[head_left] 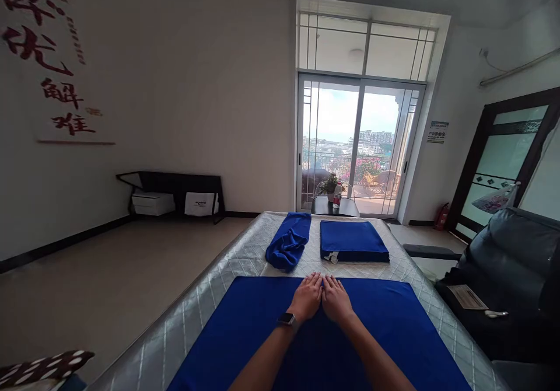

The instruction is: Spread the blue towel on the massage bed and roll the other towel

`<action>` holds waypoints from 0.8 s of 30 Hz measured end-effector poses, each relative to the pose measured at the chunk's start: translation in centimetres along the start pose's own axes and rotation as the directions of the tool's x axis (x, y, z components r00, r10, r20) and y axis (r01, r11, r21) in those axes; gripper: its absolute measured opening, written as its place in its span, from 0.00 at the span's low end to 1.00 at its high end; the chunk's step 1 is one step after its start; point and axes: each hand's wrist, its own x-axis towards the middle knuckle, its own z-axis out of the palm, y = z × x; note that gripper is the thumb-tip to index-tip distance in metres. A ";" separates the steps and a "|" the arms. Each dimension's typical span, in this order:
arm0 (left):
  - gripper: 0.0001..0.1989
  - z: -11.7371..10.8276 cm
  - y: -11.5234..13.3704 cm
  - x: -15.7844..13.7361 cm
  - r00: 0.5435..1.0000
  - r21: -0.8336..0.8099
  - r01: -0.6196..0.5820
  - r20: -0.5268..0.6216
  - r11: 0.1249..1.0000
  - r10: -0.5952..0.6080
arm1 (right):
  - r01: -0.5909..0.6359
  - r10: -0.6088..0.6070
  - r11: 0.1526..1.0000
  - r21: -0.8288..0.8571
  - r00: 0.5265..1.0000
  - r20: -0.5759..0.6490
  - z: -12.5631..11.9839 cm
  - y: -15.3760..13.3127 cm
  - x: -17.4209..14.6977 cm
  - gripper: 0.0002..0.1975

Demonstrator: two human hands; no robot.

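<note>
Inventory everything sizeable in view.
Spread cloth: 1, blue, centre front
Folded stack: 1, blue, beyond it, right
Crumpled cloth: 1, blue, left of stack
Quilted cover: 1, silver, beneath them
Stand: 1, black, past cover
Plant: 1, green, at stand
Bottle: 1, clear, beside plant
Glass door: 1, grey, beyond
Scroll: 1, white-red, upper left
Rack: 1, black, left
Box: 1, white, in rack
Extinguisher: 1, red, right
Side door: 1, dark, far right
Armchair: 1, black, right
Spotted fabric: 1, brown, lower left
Watch: 1, dark, left wrist
Left hand: 1, bare, on spread cloth
Right hand: 1, bare, alongside
</note>
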 end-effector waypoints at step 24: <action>0.28 -2.9 -18.2 -9.3 0.932 0.119 0.349 0.057 0.930 -0.357 | -0.433 0.434 0.882 -0.185 0.900 -0.035 -3.0 22.4 -6.8 0.36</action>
